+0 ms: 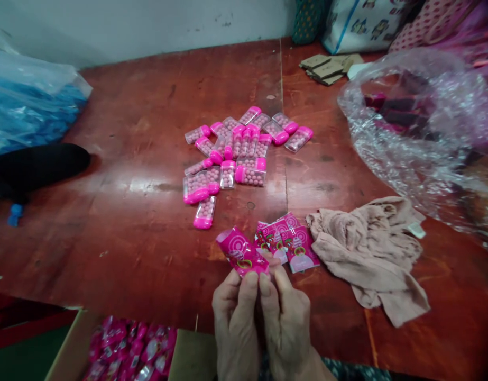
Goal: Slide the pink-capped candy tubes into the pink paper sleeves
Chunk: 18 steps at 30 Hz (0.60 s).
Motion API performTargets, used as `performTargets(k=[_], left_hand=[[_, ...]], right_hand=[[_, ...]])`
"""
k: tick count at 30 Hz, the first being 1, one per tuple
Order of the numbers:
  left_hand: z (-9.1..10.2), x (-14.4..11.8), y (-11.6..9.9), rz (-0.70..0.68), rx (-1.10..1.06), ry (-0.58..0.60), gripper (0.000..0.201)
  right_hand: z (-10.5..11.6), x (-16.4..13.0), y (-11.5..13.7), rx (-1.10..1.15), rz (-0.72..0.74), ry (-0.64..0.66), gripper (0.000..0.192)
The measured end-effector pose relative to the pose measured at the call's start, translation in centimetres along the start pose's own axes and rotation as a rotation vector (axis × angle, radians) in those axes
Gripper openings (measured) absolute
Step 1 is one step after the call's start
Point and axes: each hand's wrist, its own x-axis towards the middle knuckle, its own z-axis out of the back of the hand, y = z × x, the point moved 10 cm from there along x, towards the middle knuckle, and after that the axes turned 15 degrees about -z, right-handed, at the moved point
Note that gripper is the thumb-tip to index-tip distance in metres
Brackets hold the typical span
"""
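Note:
Both hands meet near the table's front edge, pinching the lower end of a pink printed wrapper sleeve (pixel 240 251). My left hand (pixel 236 317) grips it between thumb and fingers from the left. From the right, my right hand (pixel 285 317) has its thumb and fingers closed at the same end. Whether anything is inside the sleeve I cannot tell. Just beyond my right hand lie several flat pink sleeves (pixel 300 248), overlapping. Farther up the table is a loose pile of small clear candy boxes (pixel 228 174) with bright pink caps and pale pink balls inside.
A crumpled beige cloth (pixel 370 248) lies right of the sleeves. A clear plastic bag (pixel 418 153) spreads along the right side. Cardboard pieces (pixel 327 69) lie at the back. A bag of blue items (pixel 33 100) and a black object (pixel 41 165) are left. Below the front edge, a carton (pixel 192 354) holds pink packages.

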Motion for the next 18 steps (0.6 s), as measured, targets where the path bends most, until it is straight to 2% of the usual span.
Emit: performTargets(k=[6, 10, 12, 13, 15, 18], left_hand=[[-1.9, -0.2, 0.3, 0.024, -0.008, 0.213, 0.021], [-1.8, 0.6, -1.5, -0.053, 0.102, 0.281, 0.015], [-1.9, 0.8, -1.9, -0.063, 0.212, 0.354, 0.011], [-2.0, 0.8, -1.9, -0.056, 0.251, 0.392, 0.008], [-2.2, 0.6, -1.6, -0.030, 0.270, 0.447, 0.005], [-2.3, 0.3, -0.6, 0.018, 0.209, 0.468, 0.011]], right_hand=[[1.0, 0.3, 0.6, -0.005, -0.004, -0.010, 0.031], [3.0, 0.2, 3.7, -0.068, 0.180, -0.099, 0.021], [3.7, 0.6, 4.4, -0.064, 0.199, -0.103, 0.023], [3.6, 1.1, 4.1, -0.046, 0.150, -0.063, 0.023], [2.9, 2.1, 2.3, 0.038, -0.039, 0.043, 0.020], [2.0, 2.7, -0.3, 0.280, -0.256, 0.129, 0.020]])
